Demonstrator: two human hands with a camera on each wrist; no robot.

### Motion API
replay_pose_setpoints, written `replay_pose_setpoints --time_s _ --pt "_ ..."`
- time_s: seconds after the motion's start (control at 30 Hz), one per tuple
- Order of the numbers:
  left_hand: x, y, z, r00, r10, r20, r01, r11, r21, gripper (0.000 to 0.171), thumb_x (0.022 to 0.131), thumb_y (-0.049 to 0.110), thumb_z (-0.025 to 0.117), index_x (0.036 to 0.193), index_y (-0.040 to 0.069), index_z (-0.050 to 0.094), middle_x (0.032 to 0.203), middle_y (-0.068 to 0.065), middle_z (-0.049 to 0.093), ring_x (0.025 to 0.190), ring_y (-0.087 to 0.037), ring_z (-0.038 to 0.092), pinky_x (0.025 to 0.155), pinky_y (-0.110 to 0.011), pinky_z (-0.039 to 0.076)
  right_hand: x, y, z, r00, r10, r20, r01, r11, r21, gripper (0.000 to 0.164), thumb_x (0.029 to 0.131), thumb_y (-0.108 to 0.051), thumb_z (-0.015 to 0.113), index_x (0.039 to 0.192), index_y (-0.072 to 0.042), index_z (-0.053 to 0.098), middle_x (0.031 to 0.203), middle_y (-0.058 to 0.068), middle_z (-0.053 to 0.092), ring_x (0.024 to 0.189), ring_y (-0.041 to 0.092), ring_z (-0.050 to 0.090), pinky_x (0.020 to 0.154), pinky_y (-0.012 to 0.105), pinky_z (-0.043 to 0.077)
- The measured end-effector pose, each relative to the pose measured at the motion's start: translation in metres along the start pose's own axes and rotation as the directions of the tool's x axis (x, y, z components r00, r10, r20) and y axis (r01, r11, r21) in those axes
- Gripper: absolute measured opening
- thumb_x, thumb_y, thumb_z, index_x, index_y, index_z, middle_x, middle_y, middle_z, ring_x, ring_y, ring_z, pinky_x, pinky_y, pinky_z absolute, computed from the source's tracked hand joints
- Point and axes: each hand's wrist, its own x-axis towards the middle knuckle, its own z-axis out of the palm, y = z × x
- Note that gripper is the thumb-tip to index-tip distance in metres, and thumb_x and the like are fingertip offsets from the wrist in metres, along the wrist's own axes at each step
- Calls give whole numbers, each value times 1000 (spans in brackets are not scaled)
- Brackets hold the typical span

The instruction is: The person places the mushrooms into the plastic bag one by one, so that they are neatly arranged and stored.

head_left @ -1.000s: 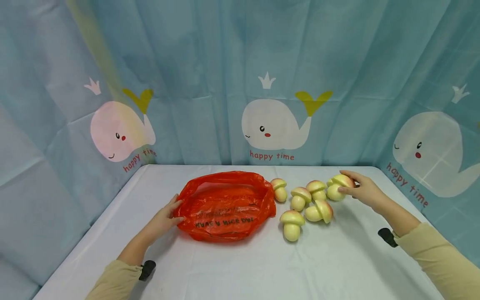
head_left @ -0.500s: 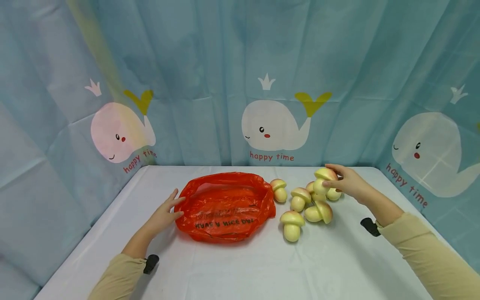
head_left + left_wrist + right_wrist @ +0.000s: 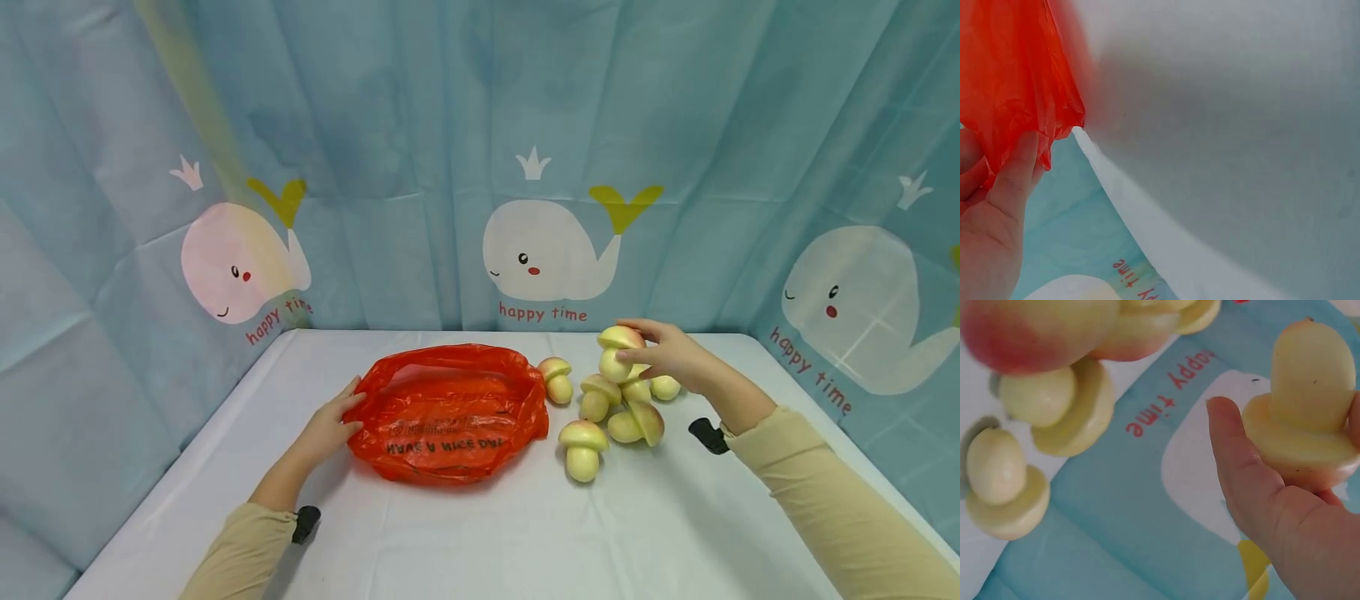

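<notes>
My right hand (image 3: 671, 357) holds a toy mushroom (image 3: 613, 367) above the group on the table. In the right wrist view the held mushroom (image 3: 1313, 381) has a pale yellow stem and a cap with a reddish tint, gripped between thumb and fingers. At the left rim of a red plastic bag (image 3: 450, 425), its mouth spread wide, is my left hand (image 3: 324, 429). The left wrist view shows the bag's red film (image 3: 1010, 75) pinched between thumb and fingers. What lies inside the bag is hard to make out.
Several more toy mushrooms lie right of the bag, among them a front one (image 3: 582, 450), a tipped one (image 3: 636, 423) and one touching the bag's edge (image 3: 557, 379). A white-covered table (image 3: 465, 542) meets a blue whale-print curtain (image 3: 420, 167) at the back.
My right hand has lifted a mushroom from the far right and carried it left over the others. My left hand loosened from the bag's rim, then closed on it again.
</notes>
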Motion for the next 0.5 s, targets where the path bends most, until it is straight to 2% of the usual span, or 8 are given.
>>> replay_pose_setpoints --time_s 0.13,0.3,0.5 --pt "0 1 1 1000 3 -3 -3 1000 4 51 90 -8 52 136 -22 36 155 -30 15 140 -50 14 111 -59 21 6 -9 5 1000 12 15 -13 999 37 74 96 -18 62 155 -4 19 154 28 20 117 36 51 89 50 51" --pt "0 0 3 1000 12 -7 -12 1000 12 51 90 -8 52 136 -22 36 154 -31 15 140 -51 14 111 -59 20 15 -17 12 999 39 22 -41 997 63 76 95 -17 63 154 -2 18 156 26 18 121 37 49 92 50 50" --pt "0 -1 5 1000 8 -5 -8 1000 13 51 90 -9 53 136 -22 36 155 -31 15 140 -51 15 111 -59 21 21 -24 19 999 39 22 -40 997 71 71 94 -15 64 151 1 24 153 24 26 119 35 50 90 46 51"
